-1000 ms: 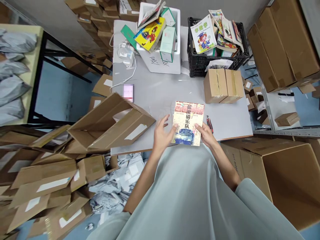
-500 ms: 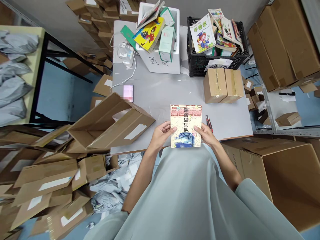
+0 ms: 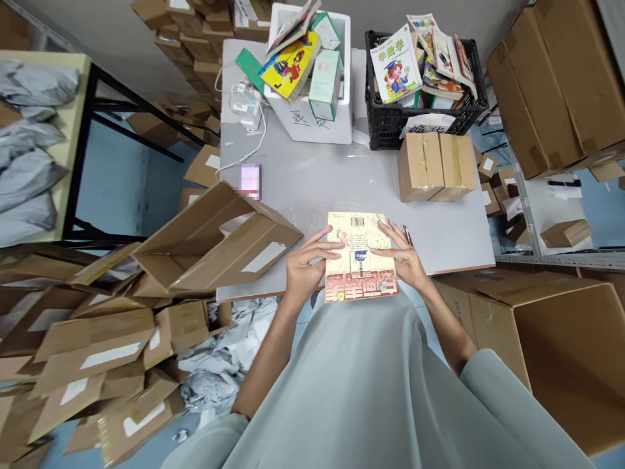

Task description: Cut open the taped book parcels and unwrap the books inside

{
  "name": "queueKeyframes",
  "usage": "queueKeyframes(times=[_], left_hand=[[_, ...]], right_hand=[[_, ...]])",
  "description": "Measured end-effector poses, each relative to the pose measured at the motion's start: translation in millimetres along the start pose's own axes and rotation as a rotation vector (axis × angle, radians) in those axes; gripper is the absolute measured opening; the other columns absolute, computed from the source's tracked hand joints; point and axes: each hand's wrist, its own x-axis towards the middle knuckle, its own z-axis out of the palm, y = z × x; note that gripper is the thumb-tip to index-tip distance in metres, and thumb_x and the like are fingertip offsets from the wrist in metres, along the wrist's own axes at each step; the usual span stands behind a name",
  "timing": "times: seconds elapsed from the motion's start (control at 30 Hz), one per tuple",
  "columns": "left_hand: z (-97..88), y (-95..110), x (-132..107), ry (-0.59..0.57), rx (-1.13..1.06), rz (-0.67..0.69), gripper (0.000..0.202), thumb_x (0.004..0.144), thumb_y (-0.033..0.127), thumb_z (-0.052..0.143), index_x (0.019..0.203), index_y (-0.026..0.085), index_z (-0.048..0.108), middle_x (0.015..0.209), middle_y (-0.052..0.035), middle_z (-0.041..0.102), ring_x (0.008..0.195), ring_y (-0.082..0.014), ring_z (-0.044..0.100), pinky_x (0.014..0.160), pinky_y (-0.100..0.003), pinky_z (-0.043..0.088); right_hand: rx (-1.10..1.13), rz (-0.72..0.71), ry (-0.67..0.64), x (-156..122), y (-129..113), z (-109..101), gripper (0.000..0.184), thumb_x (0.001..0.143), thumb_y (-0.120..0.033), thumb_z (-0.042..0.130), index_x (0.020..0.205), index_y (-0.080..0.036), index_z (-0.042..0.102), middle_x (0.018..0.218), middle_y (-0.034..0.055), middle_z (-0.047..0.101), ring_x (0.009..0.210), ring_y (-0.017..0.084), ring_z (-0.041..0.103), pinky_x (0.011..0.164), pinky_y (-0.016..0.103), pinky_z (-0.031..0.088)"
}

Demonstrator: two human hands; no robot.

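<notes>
A thin paperback book (image 3: 359,260) is held at the table's near edge, its back cover facing up with a barcode at the far end and a red band at the near end. My left hand (image 3: 307,264) grips its left side, fingers lying over the cover. On the right side my right hand (image 3: 403,257) holds it, with fingertips on the cover. Both thumbs are mostly hidden. Just beyond my right hand lies a red and black pen-like tool (image 3: 407,235), partly covered by the fingers.
On the grey table (image 3: 312,176) stand an open carton (image 3: 219,241), two taped boxes (image 3: 437,168), a white foam box (image 3: 317,124) and a black crate (image 3: 424,124), both filled with books. Cartons (image 3: 92,332) pile up at left; a large open carton (image 3: 561,352) is at right.
The book has been turned over: its front cover with the title faced up before, and now the back cover does. My fingers have shifted from thumbs on top to fingers on top.
</notes>
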Motion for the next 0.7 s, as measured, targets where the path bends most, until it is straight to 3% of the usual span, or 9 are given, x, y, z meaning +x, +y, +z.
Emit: queueKeyframes(times=[0.2, 0.3, 0.47, 0.57, 0.7], left_hand=[[0.8, 6, -2, 0.008, 0.003, 0.056, 0.026, 0.097, 0.045, 0.084, 0.076, 0.03, 0.084, 0.097, -0.0038, 0.088, 0.129, -0.032, 0.077, 0.11, -0.056, 0.063], [-3.0, 9, -2, -0.014, 0.006, 0.039, 0.024, 0.096, 0.046, 0.085, 0.079, 0.03, 0.085, 0.098, -0.0049, 0.088, 0.126, -0.0313, 0.078, 0.11, -0.053, 0.063], [-8.6, 12, -2, -0.014, 0.067, -0.141, 0.037, 0.087, 0.059, 0.089, 0.096, 0.024, 0.088, 0.102, -0.0082, 0.087, 0.096, -0.027, 0.082, 0.096, -0.043, 0.066], [-6.1, 10, -3, -0.007, 0.023, -0.277, 0.051, 0.082, 0.065, 0.09, 0.103, 0.019, 0.086, 0.099, -0.0092, 0.086, 0.08, -0.0222, 0.077, 0.082, -0.037, 0.065], [1.4, 6, -4, 0.018, -0.102, -0.426, 0.057, 0.081, 0.071, 0.087, 0.101, 0.018, 0.083, 0.096, -0.0089, 0.083, 0.083, -0.0223, 0.074, 0.077, -0.034, 0.063]], right_hand=[[-0.024, -0.02, 0.0, -5, 0, 5, 0.027, 0.113, -0.04, 0.063, 0.129, -0.048, 0.084, 0.172, -0.0085, 0.054, 0.172, 0.026, 0.032, 0.14, 0.058, 0.031], [-0.021, 0.01, -0.02, -6, 0, 2, 0.025, 0.111, -0.045, 0.067, 0.129, -0.045, 0.085, 0.163, -0.003, 0.065, 0.165, 0.028, 0.046, 0.138, 0.059, 0.035], [0.069, 0.176, 0.059, -8, 2, 0, 0.041, 0.102, -0.059, 0.076, 0.129, -0.03, 0.084, 0.129, 0.0076, 0.085, 0.124, 0.031, 0.079, 0.117, 0.048, 0.059], [0.207, 0.305, 0.103, -6, 4, 6, 0.053, 0.099, -0.064, 0.077, 0.133, -0.023, 0.079, 0.117, 0.0087, 0.086, 0.105, 0.028, 0.082, 0.097, 0.04, 0.066], [0.339, 0.374, 0.117, -1, 7, 14, 0.06, 0.096, -0.069, 0.077, 0.132, -0.022, 0.076, 0.111, 0.0083, 0.086, 0.101, 0.027, 0.081, 0.089, 0.037, 0.066]])
